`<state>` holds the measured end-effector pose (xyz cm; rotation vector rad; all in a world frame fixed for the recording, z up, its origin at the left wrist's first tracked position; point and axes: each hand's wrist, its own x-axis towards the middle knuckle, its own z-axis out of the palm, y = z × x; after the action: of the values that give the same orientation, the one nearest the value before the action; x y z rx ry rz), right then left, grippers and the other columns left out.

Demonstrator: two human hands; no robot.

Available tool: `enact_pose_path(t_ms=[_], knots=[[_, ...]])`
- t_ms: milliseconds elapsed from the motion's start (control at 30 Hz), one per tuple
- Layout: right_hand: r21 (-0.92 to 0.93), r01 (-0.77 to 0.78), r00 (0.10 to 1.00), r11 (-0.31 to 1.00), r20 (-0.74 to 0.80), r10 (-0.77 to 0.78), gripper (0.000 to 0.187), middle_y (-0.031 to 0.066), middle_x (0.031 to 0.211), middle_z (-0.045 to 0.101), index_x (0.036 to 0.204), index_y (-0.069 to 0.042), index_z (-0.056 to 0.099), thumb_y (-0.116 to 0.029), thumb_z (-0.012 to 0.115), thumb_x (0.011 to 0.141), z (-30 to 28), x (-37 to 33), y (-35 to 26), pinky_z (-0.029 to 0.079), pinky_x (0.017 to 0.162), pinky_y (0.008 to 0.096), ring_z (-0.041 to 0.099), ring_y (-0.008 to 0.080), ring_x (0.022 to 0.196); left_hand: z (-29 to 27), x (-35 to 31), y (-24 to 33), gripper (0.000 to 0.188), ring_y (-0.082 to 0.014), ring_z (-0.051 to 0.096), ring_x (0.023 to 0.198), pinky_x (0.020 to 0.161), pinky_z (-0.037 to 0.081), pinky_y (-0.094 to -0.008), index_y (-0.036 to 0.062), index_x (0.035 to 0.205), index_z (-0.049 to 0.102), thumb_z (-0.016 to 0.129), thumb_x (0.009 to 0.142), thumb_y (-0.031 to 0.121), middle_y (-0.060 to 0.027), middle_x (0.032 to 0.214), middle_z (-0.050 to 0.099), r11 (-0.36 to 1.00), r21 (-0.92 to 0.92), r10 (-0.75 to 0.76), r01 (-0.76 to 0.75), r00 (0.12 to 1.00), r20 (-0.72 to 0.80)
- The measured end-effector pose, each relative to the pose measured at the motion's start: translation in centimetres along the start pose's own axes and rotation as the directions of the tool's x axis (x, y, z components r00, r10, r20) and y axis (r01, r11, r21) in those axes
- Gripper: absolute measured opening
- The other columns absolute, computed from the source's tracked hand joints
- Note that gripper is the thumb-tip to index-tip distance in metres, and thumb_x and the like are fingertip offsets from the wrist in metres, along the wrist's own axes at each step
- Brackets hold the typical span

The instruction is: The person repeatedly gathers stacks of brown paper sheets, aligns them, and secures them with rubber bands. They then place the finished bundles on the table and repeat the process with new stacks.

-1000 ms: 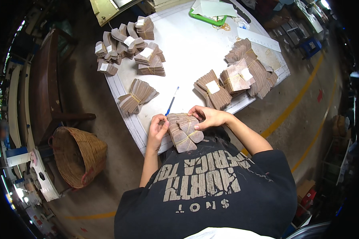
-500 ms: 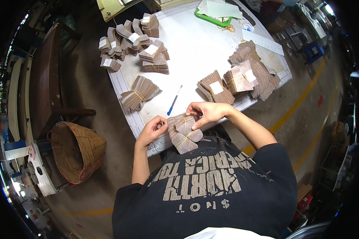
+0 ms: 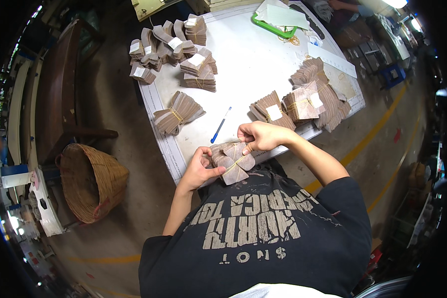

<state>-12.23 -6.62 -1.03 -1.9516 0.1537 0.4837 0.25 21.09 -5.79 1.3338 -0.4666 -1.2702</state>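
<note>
Two hands on one banded bundle (image 3: 231,160), held at the near edge of the tabletop (image 3: 243,64). What's changed since half a second ago: my left hand (image 3: 198,171) has brought its thumb onto the bundle's face, fingers curled round the side, so I'd say it's steadier now. My right hand (image 3: 263,136) has its fingers pinched narrow on the top corner; can't tell if they've caught the yellow band (image 3: 237,162).
</note>
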Motion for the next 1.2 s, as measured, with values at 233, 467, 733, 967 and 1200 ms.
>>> enact_pose_path(t_ms=[233, 467, 733, 967, 1200], knots=[[-0.024, -0.028, 0.962, 0.999, -0.271, 0.020, 0.027, 0.0158, 0.071, 0.063, 0.086, -0.003, 0.058, -0.009, 0.084, 0.082, 1.4, -0.4, -1.6, 0.049, 0.064, 0.0390, 0.060, 0.0251, 0.066, 0.2, 0.3, 1.0, 0.045, -0.0006, 0.044, 0.074, 0.065, 0.039, -0.0164, 0.0094, 0.109, 0.051, 0.090, 0.087, 0.011, 0.0071, 0.086, 0.051, 0.990, -0.110, -0.093, 0.085, 0.993, -0.075], [-0.127, 0.064, 0.921, 0.990, -0.375, -0.108, 0.019, 0.0180, 0.077, 0.067, 0.086, -0.002, 0.060, -0.001, 0.077, 0.080, 2.4, -1.0, -3.5, 0.052, 0.067, 0.0421, 0.069, 0.0355, 0.074, 0.6, 0.5, 1.5, 0.042, -0.0020, 0.042, 0.077, 0.067, 0.036, -0.0175, 0.0111, 0.104, 0.051, 0.090, 0.086, 0.009, 0.0067, 0.087, 0.050, 0.993, -0.120, -0.019, 0.005, 0.993, -0.117], [-0.320, 0.155, 0.846, 0.935, -0.445, -0.293, 0.015, 0.0151, 0.087, 0.069, 0.093, -0.004, 0.059, 0.003, 0.067, 0.083, 5.2, -2.1, -4.8, 0.055, 0.070, 0.0456, 0.070, 0.0389, 0.084, 1.5, 0.7, 1.9, 0.034, -0.0039, 0.040, 0.081, 0.073, 0.035, -0.0198, 0.0122, 0.097, 0.053, 0.085, 0.090, 0.007, 0.0069, 0.091, 0.046, 0.988, 0.120, 0.126, -0.101, 0.967, -0.222], [-0.262, 0.270, 0.773, 0.926, -0.515, -0.371, 0.014, 0.0165, 0.089, 0.067, 0.094, -0.001, 0.058, 0.005, 0.067, 0.085, 6.1, -1.4, -3.8, 0.054, 0.074, 0.0452, 0.068, 0.0387, 0.085, 2.3, 0.9, 1.2, 0.032, -0.0034, 0.038, 0.070, 0.058, 0.031, -0.0218, 0.0097, 0.087, 0.054, 0.085, 0.091, 0.015, 0.0058, 0.085, 0.046, 0.861, 0.439, 0.413, -0.256, 0.856, -0.310], [-0.251, 0.386, 0.724, 0.888, -0.515, -0.460, 0.018, 0.0186, 0.091, 0.058, 0.100, 0.003, 0.054, 0.010, 0.065, 0.088, 6.5, -1.1, -3.9, 0.049, 0.080, 0.0448, 0.059, 0.0389, 0.088, 2.9, 1.3, -0.1, 0.029, -0.0026, 0.039, 0.071, 0.060, 0.033, -0.0205, 0.0093, 0.092, 0.051, 0.080, 0.095, 0.010, 0.0056, 0.086, 0.045, 0.939, 0.118, 0.343, -0.322, 0.873, -0.347]])
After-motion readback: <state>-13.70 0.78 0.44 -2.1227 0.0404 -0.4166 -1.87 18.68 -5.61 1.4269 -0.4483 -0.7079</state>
